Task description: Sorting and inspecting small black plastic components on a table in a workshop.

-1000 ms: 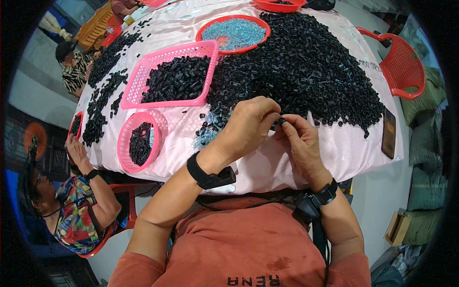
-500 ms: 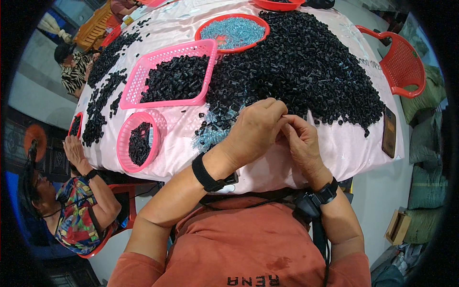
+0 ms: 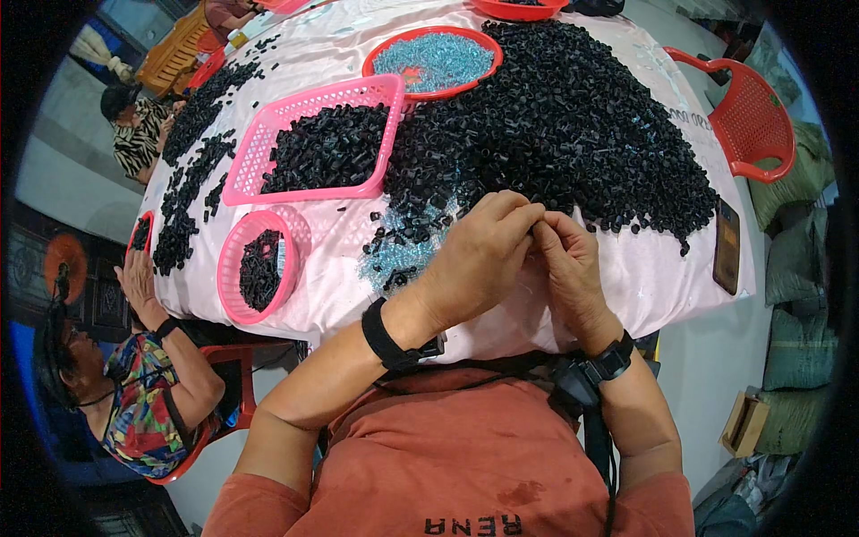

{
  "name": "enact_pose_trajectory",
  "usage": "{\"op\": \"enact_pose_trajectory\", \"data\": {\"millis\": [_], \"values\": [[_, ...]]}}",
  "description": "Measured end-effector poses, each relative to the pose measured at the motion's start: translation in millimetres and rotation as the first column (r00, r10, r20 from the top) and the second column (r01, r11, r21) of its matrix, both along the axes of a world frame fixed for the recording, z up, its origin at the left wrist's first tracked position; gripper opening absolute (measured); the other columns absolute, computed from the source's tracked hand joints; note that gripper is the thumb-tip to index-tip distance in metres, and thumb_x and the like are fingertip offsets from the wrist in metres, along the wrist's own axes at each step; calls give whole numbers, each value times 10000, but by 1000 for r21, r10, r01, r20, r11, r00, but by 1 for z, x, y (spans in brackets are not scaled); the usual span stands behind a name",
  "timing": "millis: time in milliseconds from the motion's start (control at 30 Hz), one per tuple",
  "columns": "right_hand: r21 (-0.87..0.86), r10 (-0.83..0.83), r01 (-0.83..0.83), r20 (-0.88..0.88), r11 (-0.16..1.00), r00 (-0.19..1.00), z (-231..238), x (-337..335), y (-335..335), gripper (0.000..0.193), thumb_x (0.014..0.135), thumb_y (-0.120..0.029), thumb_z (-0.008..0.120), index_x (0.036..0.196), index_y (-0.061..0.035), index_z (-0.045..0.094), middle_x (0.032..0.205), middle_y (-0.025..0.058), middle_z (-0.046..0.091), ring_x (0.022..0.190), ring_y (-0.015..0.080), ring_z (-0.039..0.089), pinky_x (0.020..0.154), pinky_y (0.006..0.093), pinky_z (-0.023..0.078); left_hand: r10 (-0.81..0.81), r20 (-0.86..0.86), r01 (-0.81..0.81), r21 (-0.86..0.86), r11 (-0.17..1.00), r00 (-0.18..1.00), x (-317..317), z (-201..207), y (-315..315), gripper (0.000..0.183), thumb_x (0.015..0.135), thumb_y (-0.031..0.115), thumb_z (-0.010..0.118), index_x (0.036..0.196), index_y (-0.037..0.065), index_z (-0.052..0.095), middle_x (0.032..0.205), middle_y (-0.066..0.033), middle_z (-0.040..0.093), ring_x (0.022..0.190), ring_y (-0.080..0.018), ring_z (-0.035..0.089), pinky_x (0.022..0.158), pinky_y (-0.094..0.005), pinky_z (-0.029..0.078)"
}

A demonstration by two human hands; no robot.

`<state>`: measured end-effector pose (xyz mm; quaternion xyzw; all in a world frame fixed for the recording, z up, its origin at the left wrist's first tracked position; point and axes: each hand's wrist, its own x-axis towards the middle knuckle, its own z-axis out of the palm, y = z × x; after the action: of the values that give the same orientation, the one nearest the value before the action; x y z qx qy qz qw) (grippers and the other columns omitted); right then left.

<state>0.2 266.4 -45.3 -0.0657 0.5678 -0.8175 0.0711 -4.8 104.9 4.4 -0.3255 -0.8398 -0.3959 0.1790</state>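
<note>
My left hand (image 3: 483,259) and my right hand (image 3: 571,264) meet over the near edge of the black heap, both closed in a pinch. Between their fingertips a small black plastic piece (image 3: 538,225) shows only as a dark bit; the fingers cover most of it. Just beyond spreads a big heap of small black tubular plastic pieces (image 3: 573,116). Next to my left wrist lies a scatter of tiny clear-blue pieces (image 3: 389,261), with some black ones mixed in.
Left of the heap stand a pink rectangular basket (image 3: 394,134) and a round pink basket (image 3: 234,300), both holding black pieces. A red bowl (image 3: 495,70) holds blue pieces. A phone (image 3: 728,246) lies at right, near a red chair (image 3: 761,121). A co-worker (image 3: 148,403) sits at left.
My left hand has shifted slightly down, and its fingers are a little more extended. My right hand stays almost in place, still pinching beside it.
</note>
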Motion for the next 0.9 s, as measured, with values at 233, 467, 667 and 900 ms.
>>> {"op": "enact_pose_trajectory", "data": {"millis": [233,467,667,900], "values": [[-16,-39,39,-3,999,999,2,2,-2,179,1004,-130,593,1094,-1,677,955,15,683,835,73,632,734,225,540,-18,3,18,-20,1000,1000,0,0,-3,430,769,-28,684,1191,-15,601,1104,-201,616,1001,-374,620,850,-409,529],[-38,-28,29,15,999,999,6,4,-3,169,996,-121,598,1068,1,689,952,23,691,824,69,629,725,214,533,5,-9,-6,-81,997,1000,2,-2,-2,484,737,-12,706,1204,-38,582,1121,-203,609,1024,-380,609,877,-413,521],[-6,-7,7,1,1000,1000,1,2,0,174,998,-120,593,1071,9,684,951,19,685,816,70,632,720,219,543,-3,-16,1,-135,991,1000,-1,-5,-2,454,732,24,724,1161,-38,589,1081,-202,611,988,-387,604,845,-429,517],[8,3,-4,68,1000,998,3,5,-2,170,1005,-131,581,1055,-3,682,921,4,676,802,64,625,707,221,540,39,-36,-45,-177,983,999,-2,-1,-7,408,757,62,729,1132,-32,600,1044,-194,618,946,-377,613,804,-425,523]]}}
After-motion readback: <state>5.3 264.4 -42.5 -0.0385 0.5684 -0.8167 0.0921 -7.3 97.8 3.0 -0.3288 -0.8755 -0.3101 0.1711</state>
